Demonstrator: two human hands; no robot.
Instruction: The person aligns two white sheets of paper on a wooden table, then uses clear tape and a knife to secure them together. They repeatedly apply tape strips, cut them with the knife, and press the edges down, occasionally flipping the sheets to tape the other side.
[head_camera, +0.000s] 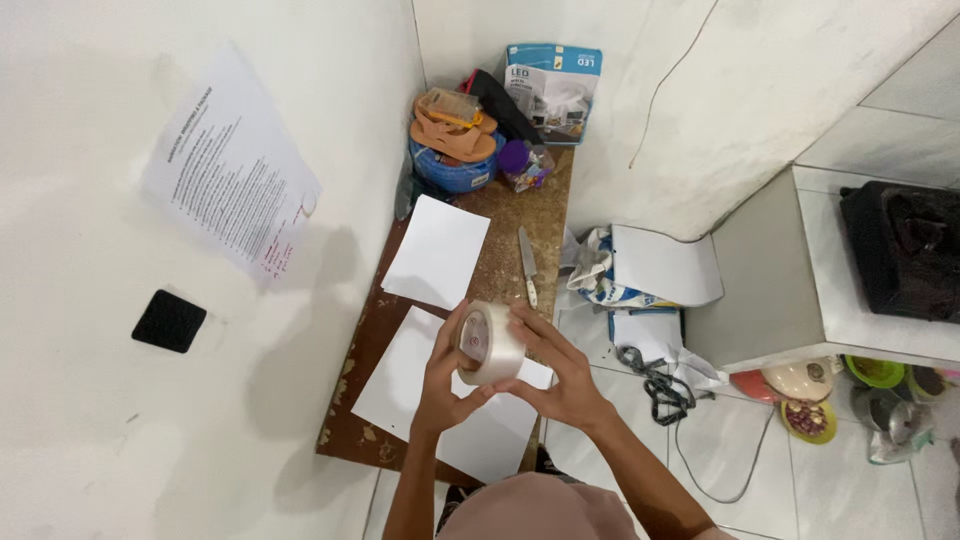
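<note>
Both my hands hold a roll of clear packing tape (490, 343) above a brown table (505, 255). My left hand (445, 375) grips the roll from the left and below. My right hand (558, 370) wraps it from the right, fingers over its rim. Under the roll lies a large white sheet (400, 375). A second white sheet (437, 250) lies farther back on the table. A knife (527, 265) with a pale handle lies beside that sheet near the table's right edge.
At the table's far end sit a blue coil with sandals on it (452, 140), a purple-lidded jar (520, 165) and a blue box (553, 85). A printed paper (230, 165) and a black pad (169, 320) hang on the left wall. Bags, cables and bowls cover the tiled floor at right.
</note>
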